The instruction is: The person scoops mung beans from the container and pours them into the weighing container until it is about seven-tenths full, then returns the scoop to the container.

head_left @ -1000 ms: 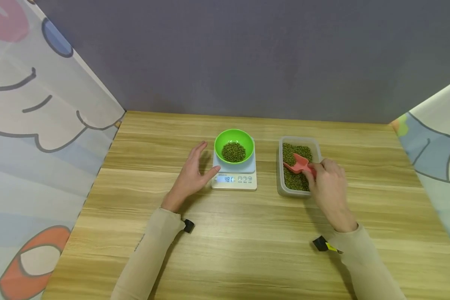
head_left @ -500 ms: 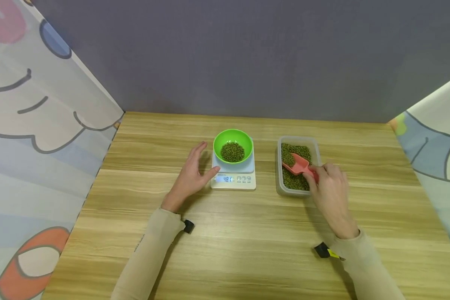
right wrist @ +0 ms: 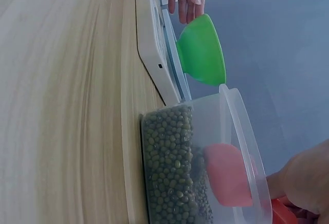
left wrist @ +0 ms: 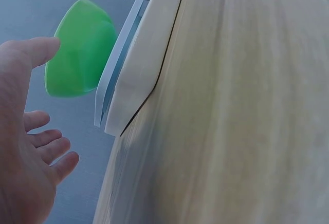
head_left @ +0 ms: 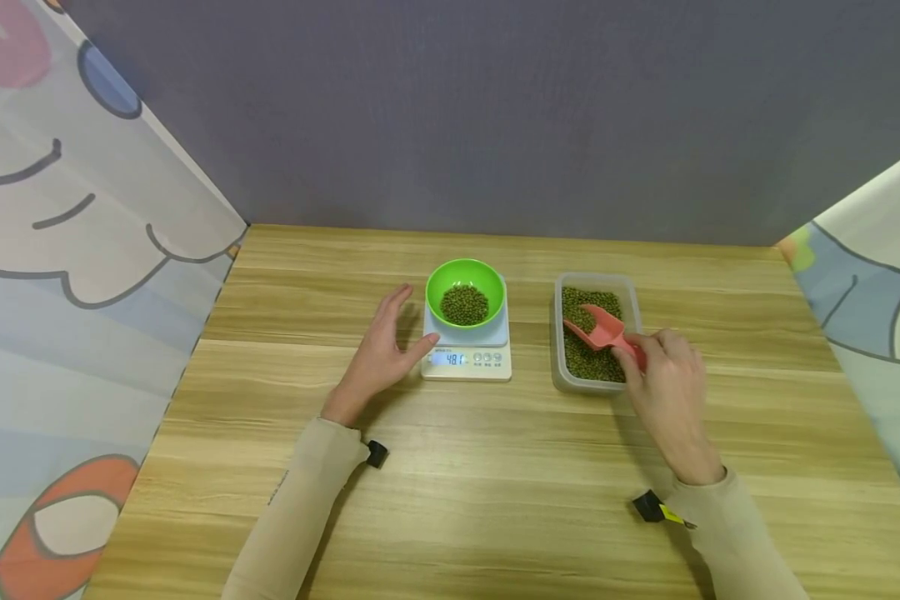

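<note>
the right hand (head_left: 669, 392) has moved slightly rightward and nearer the person, bringing the handle (head_left: 622, 342) of the pink scoop (head_left: 606, 330) along.

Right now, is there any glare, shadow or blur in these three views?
Head view: soft sheen on the table, shadows beside both sleeves, scale display legible; left wrist view: turned sideways, table grain blurred; right wrist view: also sideways, beans fairly crisp.

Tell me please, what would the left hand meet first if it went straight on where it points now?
The left hand would probably meet the green bowl on the scale, thumb first, though the depth is unclear.
</note>
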A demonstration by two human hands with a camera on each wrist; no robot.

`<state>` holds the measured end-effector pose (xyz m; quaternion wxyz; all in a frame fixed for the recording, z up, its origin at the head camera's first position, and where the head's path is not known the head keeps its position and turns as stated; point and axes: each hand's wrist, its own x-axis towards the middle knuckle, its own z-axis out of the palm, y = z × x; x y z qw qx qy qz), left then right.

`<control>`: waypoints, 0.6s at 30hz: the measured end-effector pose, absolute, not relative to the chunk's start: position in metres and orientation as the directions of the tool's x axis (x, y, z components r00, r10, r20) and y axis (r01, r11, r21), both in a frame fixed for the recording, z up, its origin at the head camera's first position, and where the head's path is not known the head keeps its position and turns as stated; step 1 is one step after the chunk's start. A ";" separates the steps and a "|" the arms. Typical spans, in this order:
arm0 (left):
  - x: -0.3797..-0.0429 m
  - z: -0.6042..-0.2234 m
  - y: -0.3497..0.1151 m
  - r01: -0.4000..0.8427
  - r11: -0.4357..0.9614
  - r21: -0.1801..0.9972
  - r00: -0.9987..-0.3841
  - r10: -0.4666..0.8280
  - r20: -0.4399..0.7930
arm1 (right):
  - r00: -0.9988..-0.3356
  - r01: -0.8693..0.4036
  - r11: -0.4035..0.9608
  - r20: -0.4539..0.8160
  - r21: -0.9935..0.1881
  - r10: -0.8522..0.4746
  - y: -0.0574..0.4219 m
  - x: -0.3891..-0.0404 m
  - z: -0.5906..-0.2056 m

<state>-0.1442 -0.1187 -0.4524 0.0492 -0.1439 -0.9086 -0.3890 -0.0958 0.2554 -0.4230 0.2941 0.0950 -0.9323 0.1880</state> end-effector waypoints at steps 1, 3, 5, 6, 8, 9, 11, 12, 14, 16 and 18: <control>-0.144 -0.452 -0.119 0.300 0.658 0.691 -0.954 0.224 0.201 | -0.809 -0.286 0.912 0.584 -0.294 -0.065 0.256 -0.096 -0.423; -0.144 -0.452 -0.118 0.298 0.659 0.690 -0.954 0.222 0.200 | -0.810 -0.282 0.912 0.583 -0.297 -0.061 0.257 -0.095 -0.423; -0.144 -0.452 -0.118 0.300 0.659 0.690 -0.954 0.223 0.202 | -0.813 -0.279 0.912 0.580 -0.300 -0.058 0.258 -0.095 -0.422; -0.144 -0.452 -0.118 0.302 0.658 0.690 -0.953 0.224 0.204 | -0.814 -0.279 0.911 0.578 -0.303 -0.058 0.258 -0.095 -0.423; -0.144 -0.452 -0.118 0.308 0.656 0.689 -0.951 0.226 0.210 | -0.816 -0.280 0.909 0.576 -0.308 -0.057 0.258 -0.095 -0.423; -0.144 -0.452 -0.118 0.309 0.655 0.690 -0.951 0.226 0.211 | -0.816 -0.282 0.908 0.576 -0.309 -0.057 0.259 -0.095 -0.423; -0.144 -0.452 -0.118 0.309 0.653 0.691 -0.951 0.227 0.211 | -0.814 -0.286 0.905 0.578 -0.314 -0.057 0.259 -0.096 -0.423; -0.144 -0.452 -0.118 0.308 0.652 0.692 -0.951 0.227 0.210 | -0.812 -0.289 0.904 0.580 -0.316 -0.057 0.259 -0.096 -0.423; -0.144 -0.452 -0.118 0.307 0.653 0.692 -0.952 0.226 0.208 | -0.809 -0.296 0.900 0.585 -0.319 -0.058 0.260 -0.096 -0.423; -0.144 -0.453 -0.118 0.305 0.655 0.691 -0.952 0.226 0.206 | -0.807 -0.302 0.897 0.587 -0.323 -0.060 0.260 -0.097 -0.423; -0.144 -0.453 -0.118 0.305 0.657 0.689 -0.952 0.225 0.208 | -0.807 -0.304 0.895 0.587 -0.327 -0.061 0.260 -0.097 -0.423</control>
